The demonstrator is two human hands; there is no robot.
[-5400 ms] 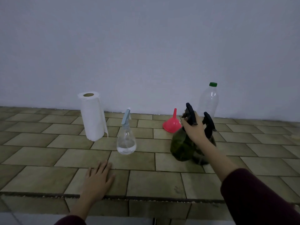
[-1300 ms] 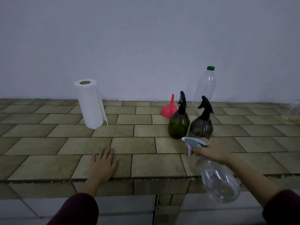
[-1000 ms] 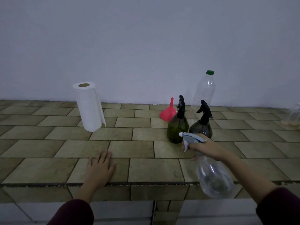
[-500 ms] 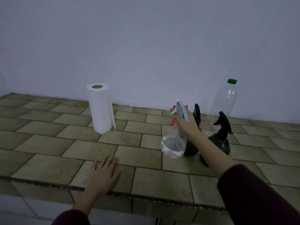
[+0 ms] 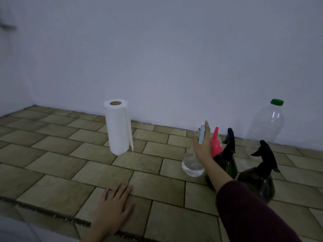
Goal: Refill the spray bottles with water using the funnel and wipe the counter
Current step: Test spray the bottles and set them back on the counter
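**Clear bottle set down beside the dark pair; filling not yet begun**

Both hands are seen over the tiled counter (image 5: 57, 186). Left hand (image 5: 114, 201) is laid flat near the front edge, fingers straight and spread, with nothing held. Right hand (image 5: 203, 145) is at the neck of the clear spray bottle (image 5: 192, 167), with at least one finger stretched straight up past the pale blue trigger head; whether the neck is gripped or merely touched cannot be told, since the palm side is hidden.

The clear spray bottle appears to rest on the counter, a little water showing in its base. Just to its right the two dark spray bottles (image 5: 227, 165) (image 5: 258, 182) are stood, trigger heads on. The red funnel (image 5: 215, 145) is seen behind the hand, spout up. A capped clear plastic bottle (image 5: 265, 123) is placed by the wall, and a paper towel roll (image 5: 118, 127) stands upright well to the left.

The step in hand is judged to be gathering the bottles together. Next, a trigger head would need to be unscrewed, the base being steadied by the free hand, and the funnel turned spout down into the open neck.
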